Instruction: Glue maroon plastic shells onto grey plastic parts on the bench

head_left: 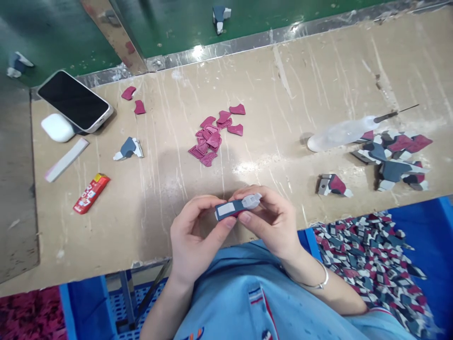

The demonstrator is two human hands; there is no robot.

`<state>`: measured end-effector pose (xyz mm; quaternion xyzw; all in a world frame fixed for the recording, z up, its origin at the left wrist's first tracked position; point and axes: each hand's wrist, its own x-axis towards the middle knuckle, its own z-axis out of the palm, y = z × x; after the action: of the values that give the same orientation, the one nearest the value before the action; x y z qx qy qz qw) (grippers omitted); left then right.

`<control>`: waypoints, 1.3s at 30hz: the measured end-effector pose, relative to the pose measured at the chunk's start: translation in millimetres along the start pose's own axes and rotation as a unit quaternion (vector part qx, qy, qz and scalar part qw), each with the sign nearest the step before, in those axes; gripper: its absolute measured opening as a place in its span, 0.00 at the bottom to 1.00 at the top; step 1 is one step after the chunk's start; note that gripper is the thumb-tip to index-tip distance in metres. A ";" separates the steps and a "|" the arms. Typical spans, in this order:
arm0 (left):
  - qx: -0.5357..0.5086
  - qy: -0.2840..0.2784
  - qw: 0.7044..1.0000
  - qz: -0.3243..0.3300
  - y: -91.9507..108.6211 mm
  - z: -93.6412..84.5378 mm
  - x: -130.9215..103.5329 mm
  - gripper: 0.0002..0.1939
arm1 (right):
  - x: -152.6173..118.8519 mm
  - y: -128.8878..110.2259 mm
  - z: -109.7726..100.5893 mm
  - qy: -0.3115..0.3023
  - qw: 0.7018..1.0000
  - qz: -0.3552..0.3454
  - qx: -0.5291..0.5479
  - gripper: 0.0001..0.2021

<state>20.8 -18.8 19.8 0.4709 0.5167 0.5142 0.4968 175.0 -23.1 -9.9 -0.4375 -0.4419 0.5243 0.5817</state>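
Note:
Near the front edge of the table, both my hands hold one small plastic toy part [231,208], dark blue and grey with a bit of maroon along its lower side. My left hand [200,236] pinches its left end between thumb and fingers. At the right end, my right hand [271,219] grips it with thumb and fingertips. Beyond the hands lies a loose pile of flat maroon pieces [210,137]. A similar blue and grey part [129,148] rests to the left, and another with a maroon face [334,185] sits to the right.
A translucent bottle with a needle tip [341,133] lies beside a cluster of parts [392,163]. At left are a phone [76,101], a white case [57,127], a pale strip [67,160] and a red packet [91,193]. Below the edge stand blue bins [421,236] of parts.

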 end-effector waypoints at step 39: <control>0.620 -0.065 0.778 0.084 35.0 31.6 383.8 0.25 | -18.7 -18.0 -91.1 0.131 0.976 0.144 -0.093 0.38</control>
<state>27.3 367.1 44.3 0.7508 0.6488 0.0907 0.0847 266.6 -47.1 -14.1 -0.6138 -0.3414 0.4976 0.5090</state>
